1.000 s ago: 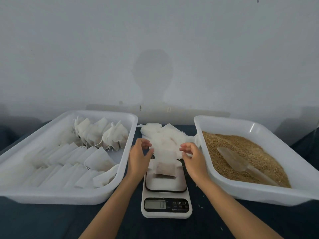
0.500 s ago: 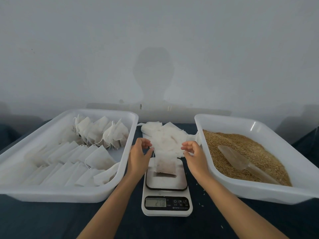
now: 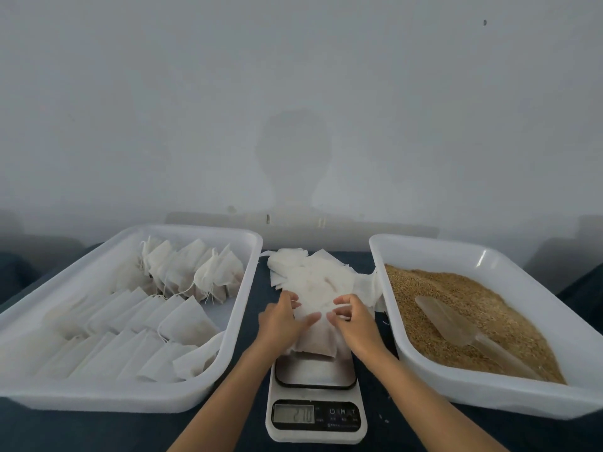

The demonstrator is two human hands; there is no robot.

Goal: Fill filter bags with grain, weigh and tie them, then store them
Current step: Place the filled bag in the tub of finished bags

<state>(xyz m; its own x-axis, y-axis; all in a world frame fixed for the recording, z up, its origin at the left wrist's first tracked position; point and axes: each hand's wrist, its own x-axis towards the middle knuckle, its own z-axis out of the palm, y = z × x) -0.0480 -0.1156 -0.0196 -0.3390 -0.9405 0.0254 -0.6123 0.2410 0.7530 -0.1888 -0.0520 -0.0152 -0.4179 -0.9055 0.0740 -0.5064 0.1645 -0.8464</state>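
Head view: the filled filter bag (image 3: 315, 337) stands on the scale (image 3: 316, 409) – display seems to read 270. The left hand (image 3: 283, 324) and right hand (image 3: 354, 321) pinch its upper part from both sides, fingers curled. Grain tray (image 3: 489, 396) is at right.

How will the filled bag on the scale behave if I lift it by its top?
The filled bag would probably sag: thin, limp fabric with grain low down. Likely light. Its top looks untied between the hands, so tipping may spill grain.

The scale (image 3: 316, 402) display (image 3: 293, 414) reads 270; its button labels are too small.
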